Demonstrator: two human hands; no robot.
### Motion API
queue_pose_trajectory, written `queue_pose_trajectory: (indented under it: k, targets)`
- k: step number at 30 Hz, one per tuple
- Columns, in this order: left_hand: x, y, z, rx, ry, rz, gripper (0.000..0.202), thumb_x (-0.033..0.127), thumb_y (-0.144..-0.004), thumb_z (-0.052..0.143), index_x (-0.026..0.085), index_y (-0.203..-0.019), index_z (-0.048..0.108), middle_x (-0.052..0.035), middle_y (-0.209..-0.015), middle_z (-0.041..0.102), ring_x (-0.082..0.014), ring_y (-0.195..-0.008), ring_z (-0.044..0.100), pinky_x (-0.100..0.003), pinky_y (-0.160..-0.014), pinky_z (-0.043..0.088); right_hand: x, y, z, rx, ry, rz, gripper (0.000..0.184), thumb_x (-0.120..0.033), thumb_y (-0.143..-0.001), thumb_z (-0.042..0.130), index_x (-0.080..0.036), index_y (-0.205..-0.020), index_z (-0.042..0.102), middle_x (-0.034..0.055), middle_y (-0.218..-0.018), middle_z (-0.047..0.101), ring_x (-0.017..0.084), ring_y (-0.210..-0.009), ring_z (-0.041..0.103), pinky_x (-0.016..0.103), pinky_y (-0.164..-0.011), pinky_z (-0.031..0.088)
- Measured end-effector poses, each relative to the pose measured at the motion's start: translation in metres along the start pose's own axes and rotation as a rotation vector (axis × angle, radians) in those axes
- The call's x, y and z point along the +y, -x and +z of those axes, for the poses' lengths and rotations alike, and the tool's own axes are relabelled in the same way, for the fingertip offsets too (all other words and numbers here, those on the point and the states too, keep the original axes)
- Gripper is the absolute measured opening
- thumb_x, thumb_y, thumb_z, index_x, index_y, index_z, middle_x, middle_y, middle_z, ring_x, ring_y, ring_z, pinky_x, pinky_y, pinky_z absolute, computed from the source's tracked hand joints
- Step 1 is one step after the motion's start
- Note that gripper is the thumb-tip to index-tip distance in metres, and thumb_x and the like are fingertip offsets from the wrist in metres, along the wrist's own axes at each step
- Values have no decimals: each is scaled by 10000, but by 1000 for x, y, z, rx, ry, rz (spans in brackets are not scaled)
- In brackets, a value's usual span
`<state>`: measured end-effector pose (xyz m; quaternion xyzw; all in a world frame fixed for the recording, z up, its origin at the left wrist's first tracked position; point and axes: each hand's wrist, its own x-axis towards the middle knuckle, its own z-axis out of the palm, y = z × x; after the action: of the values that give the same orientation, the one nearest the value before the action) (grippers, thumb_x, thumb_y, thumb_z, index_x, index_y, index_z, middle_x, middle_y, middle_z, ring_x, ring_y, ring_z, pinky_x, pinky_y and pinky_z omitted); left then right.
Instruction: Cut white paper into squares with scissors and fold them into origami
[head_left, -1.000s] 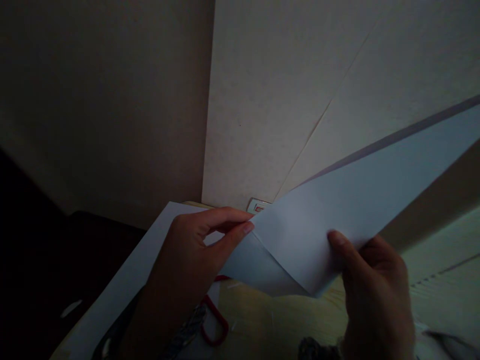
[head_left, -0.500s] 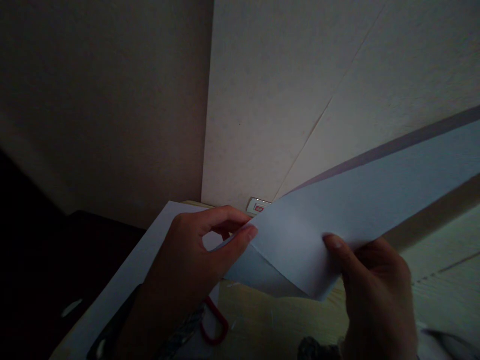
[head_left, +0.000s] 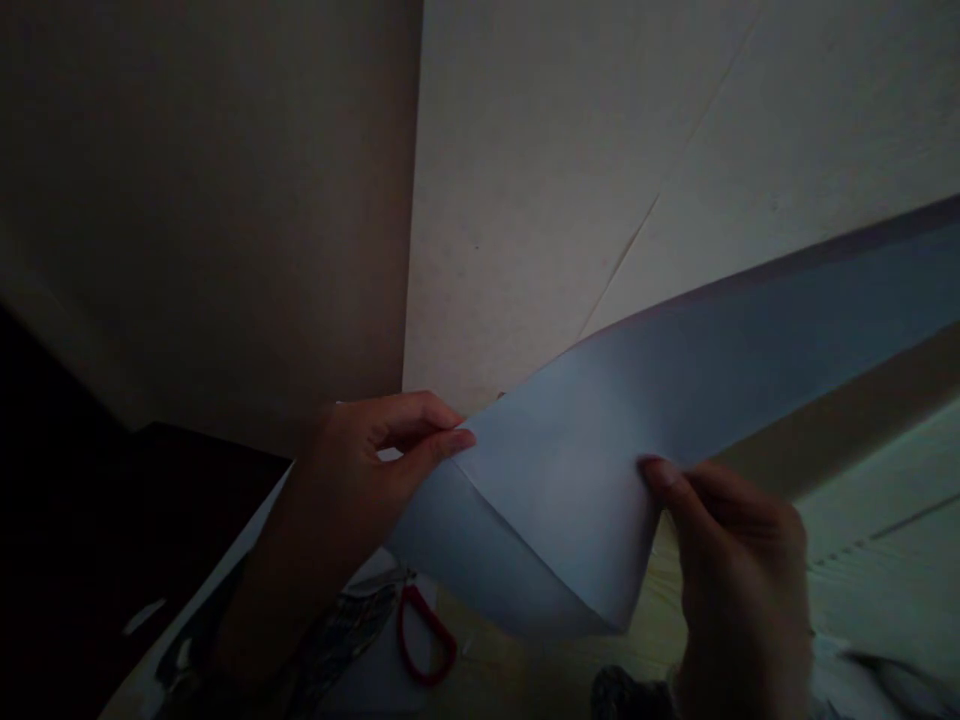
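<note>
A large white paper sheet (head_left: 675, 400), folded over on itself, is held up in front of me and runs off the right edge. My left hand (head_left: 360, 480) pinches its left corner between thumb and fingers. My right hand (head_left: 735, 570) grips the lower edge of the fold, thumb on the front and fingers behind. The sheet's lower fold hangs between the two hands.
Below the paper lie red-handled scissors (head_left: 424, 635) on a light wooden surface (head_left: 877, 560). A beige wall corner (head_left: 412, 200) fills the background. A dark piece of furniture (head_left: 150, 520) stands at the left. The scene is dim.
Both hands have drawn the paper a little leftward and down. The fold hangs lower and now hides the wall socket that showed behind it. Another white sheet under the left hand is mostly out of sight.
</note>
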<state>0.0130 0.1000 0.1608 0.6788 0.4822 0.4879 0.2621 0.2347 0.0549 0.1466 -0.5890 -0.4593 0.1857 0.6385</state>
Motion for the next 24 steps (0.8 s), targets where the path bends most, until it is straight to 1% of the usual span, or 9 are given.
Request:
queue_pose_trajectory:
  k: [5, 7, 10, 12, 14, 17, 19, 21, 24]
  targets:
    - [0, -2, 3, -78, 1, 30, 136, 257, -744, 656, 241, -619, 708, 50, -643, 732, -137, -609, 652, -193, -572, 446, -2, -1, 1, -102, -91, 37, 138, -332, -691, 777, -268, -812, 768, 12, -816, 773, 223, -757, 689, 319, -646, 538]
    - [1, -3, 6, -130, 21, 58, 135, 231, -735, 653, 238, -611, 704, 51, -637, 727, -136, -620, 650, -194, -592, 452, -3, 1, 2, -81, -116, 42, 148, -314, -694, 776, -265, -834, 761, 22, -828, 774, 218, -742, 690, 307, -622, 541]
    - [-1, -4, 8, -186, 25, 75, 154, 242, -735, 641, 233, -588, 689, 44, -608, 709, -145, -607, 639, -209, -586, 453, -1, 2, -2, -30, -79, 62, 129, -335, -719, 756, -243, -810, 761, 34, -759, 759, 202, -656, 658, 287, -538, 502]
    - [-2, -5, 7, -200, 19, 71, 161, 261, -742, 632, 233, -592, 685, 40, -607, 707, -149, -607, 640, -211, -579, 453, 3, 0, -6, -10, -71, 66, 133, -353, -712, 763, -237, -777, 764, 21, -697, 741, 185, -613, 637, 268, -502, 468]
    - [-4, -5, 5, -203, 10, 73, 164, 267, -744, 628, 233, -594, 683, 39, -609, 708, -147, -607, 642, -206, -578, 450, 5, -2, -9, -7, -102, 65, 128, -348, -694, 780, -245, -767, 762, 8, -703, 742, 179, -636, 648, 263, -533, 478]
    - [-5, -5, 4, -210, -13, 90, 156, 246, -742, 631, 231, -596, 684, 48, -600, 700, -136, -600, 635, -195, -582, 437, 4, -5, -9, -88, -156, 91, 169, -309, -646, 815, -263, -800, 761, 13, -796, 766, 209, -742, 685, 296, -638, 528]
    - [-5, -5, 5, -226, -25, 98, 157, 238, -747, 632, 228, -599, 684, 51, -590, 690, -132, -595, 629, -195, -580, 429, 1, -5, -8, -132, -153, 125, 173, -294, -636, 818, -261, -797, 763, 25, -804, 770, 227, -743, 688, 317, -639, 537]
    - [-5, -5, 5, -238, -31, 95, 164, 243, -750, 629, 228, -596, 684, 47, -587, 686, -137, -595, 626, -202, -576, 429, 0, -5, -7, -119, -151, 142, 153, -291, -652, 807, -253, -794, 764, 27, -788, 769, 225, -715, 684, 320, -621, 533]
    - [-6, -5, 5, -239, -34, 93, 164, 253, -747, 624, 234, -599, 691, 40, -595, 693, -145, -602, 628, -212, -584, 440, 0, -5, -9, -47, -164, 108, 145, -291, -679, 795, -251, -813, 759, 12, -746, 758, 192, -663, 670, 288, -575, 508]
